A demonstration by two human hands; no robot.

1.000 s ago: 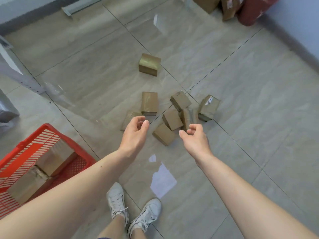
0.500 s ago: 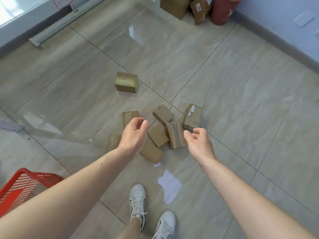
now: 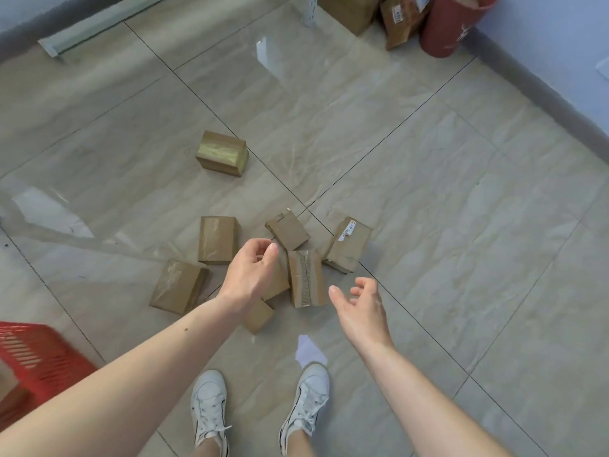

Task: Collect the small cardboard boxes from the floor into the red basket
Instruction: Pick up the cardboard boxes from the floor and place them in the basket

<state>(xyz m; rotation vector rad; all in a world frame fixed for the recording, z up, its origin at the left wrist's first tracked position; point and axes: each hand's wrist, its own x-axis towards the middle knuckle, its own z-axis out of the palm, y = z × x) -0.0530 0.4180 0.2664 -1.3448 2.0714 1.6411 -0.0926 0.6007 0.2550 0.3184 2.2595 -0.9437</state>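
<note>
Several small cardboard boxes lie in a cluster on the grey tiled floor: a taped box point(image 3: 306, 277) in the middle, a labelled box point(image 3: 347, 245) to its right, another box point(image 3: 287, 229) behind, a box point(image 3: 217, 239) and a box point(image 3: 178, 285) to the left. One box point(image 3: 222, 153) sits apart, farther away. My left hand point(image 3: 250, 275) hovers over the cluster with loosely curled fingers, holding nothing. My right hand point(image 3: 362, 308) reaches out beside the taped box, fingers relaxed and empty. The red basket point(image 3: 36, 357) shows at the left edge.
Larger cardboard boxes point(image 3: 398, 24) and a red sack point(image 3: 451, 24) stand against the blue wall at the back right. A metal shelf leg point(image 3: 309, 9) stands at the back. A white paper scrap point(image 3: 309, 352) lies by my white shoes point(image 3: 211, 407).
The view has moved forward toward the boxes, and the basket has slid to the left edge. Both hands stay empty; my right hand has dropped lower and opened a little.
</note>
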